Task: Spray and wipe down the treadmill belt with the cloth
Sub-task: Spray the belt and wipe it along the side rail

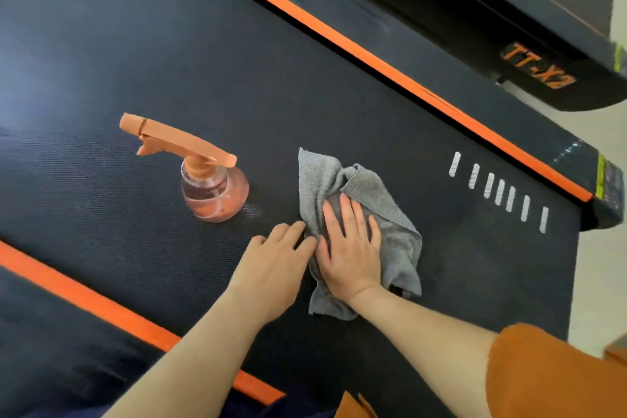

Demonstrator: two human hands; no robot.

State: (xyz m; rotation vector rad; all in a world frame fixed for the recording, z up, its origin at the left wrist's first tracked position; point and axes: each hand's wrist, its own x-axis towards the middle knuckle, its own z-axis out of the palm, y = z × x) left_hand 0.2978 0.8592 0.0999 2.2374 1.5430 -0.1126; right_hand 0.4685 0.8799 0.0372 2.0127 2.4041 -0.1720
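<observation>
right hand (349, 258) covers cloth (383, 200) middle; treadmill lettering (539, 66) blurred

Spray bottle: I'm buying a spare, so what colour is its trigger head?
Orange trigger head on a clear bottle, best seen in the head view.

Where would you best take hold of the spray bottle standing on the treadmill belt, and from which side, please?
Around the narrow neck under the orange trigger head, coming from its rear end, opposite the nozzle. The spray bottle stands upright, its round body is wider, and the trigger hangs below the nozzle. The left hand lies nearest.
</observation>
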